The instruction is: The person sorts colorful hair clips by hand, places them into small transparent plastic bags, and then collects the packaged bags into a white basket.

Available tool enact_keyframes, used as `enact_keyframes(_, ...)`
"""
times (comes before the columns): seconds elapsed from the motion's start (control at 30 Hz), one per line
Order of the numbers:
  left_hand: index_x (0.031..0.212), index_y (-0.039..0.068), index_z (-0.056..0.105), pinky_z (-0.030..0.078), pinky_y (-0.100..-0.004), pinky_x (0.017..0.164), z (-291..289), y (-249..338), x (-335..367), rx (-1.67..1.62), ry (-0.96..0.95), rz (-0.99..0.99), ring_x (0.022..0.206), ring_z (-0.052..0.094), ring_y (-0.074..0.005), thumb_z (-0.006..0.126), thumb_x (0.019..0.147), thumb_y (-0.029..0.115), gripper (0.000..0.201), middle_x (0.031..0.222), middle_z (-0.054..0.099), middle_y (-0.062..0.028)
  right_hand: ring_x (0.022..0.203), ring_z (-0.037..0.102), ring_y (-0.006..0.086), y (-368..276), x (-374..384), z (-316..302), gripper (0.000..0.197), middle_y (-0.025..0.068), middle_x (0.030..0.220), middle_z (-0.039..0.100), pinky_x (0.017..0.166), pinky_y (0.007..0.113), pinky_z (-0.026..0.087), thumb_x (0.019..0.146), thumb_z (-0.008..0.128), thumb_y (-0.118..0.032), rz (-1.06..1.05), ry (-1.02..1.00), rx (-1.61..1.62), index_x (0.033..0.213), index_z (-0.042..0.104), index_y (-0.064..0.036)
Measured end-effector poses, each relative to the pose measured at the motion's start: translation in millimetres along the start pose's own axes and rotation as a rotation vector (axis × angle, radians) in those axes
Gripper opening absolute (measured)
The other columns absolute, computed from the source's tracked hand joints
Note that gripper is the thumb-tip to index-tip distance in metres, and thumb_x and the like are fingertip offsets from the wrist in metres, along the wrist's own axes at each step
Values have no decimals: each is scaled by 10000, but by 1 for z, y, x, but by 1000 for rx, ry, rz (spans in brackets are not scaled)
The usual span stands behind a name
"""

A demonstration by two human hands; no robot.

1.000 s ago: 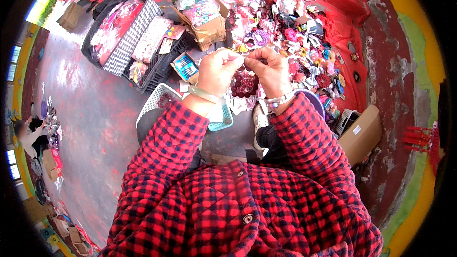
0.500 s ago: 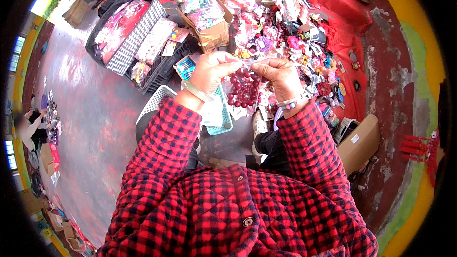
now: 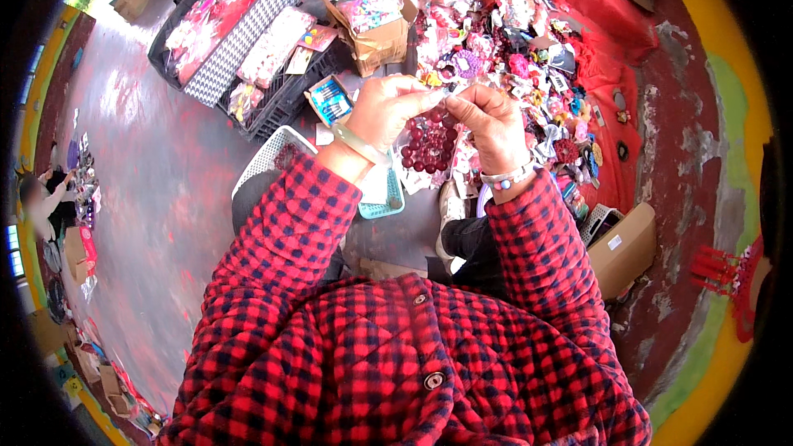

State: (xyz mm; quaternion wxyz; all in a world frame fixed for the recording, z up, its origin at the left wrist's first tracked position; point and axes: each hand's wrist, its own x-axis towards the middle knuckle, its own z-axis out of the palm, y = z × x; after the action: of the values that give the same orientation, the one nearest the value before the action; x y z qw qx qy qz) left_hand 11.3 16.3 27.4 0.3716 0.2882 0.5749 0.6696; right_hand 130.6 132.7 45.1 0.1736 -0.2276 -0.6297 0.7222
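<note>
Beads (image 3: 427, 157) hang in a clear bag (image 3: 448, 93) below your left hand (image 3: 384, 113) and right hand (image 3: 496, 130) — both pinching its top. You seem to be working its mouth; the next move calls for steady pinching.

Clear bag of dark red beads (image 3: 427, 151) in the pinch of left hand (image 3: 384, 113) and right hand (image 3: 496, 130)

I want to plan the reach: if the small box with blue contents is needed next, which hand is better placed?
The left hand, probably: the small box appears just left of it. The right hand is farther away. Both seem to pinch the clear bag of dark red beads.
</note>
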Motion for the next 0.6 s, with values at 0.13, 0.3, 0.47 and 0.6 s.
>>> enact_keyframes(0.13,798,-32,658,420,-216,624,1,-5,2,78,103,-7,675,554,-76,648,767,136,171,740,630,-42,590,492,49,17,5,0,136,-2,687,599,532,184,376,797,635,-137,-26,53,-29,782,632,-2)
enact_keyframes(0.3,987,-6,612,441,-209,599,2,4,3,-199,-60,-131,720,568,-87,608,808,138,230,838,621,-42,622,530,81,7,5,-3,144,18,684,606,577,212,405,807,619,-136,-1,102,6,794,641,6)
enact_keyframes(0.47,972,0,580,425,-209,577,-4,-3,0,-93,-202,-119,661,539,-84,629,790,123,226,777,594,-13,602,552,79,6,11,-9,69,19,706,613,538,198,426,803,625,-88,-22,235,187,776,624,-24)
enact_keyframes(0.6,887,3,585,422,-222,545,-4,-2,-2,-68,-202,-169,616,538,-87,630,795,135,167,740,588,-25,588,540,72,10,14,-10,71,12,697,609,533,193,416,804,623,-87,-55,227,193,775,625,-22)
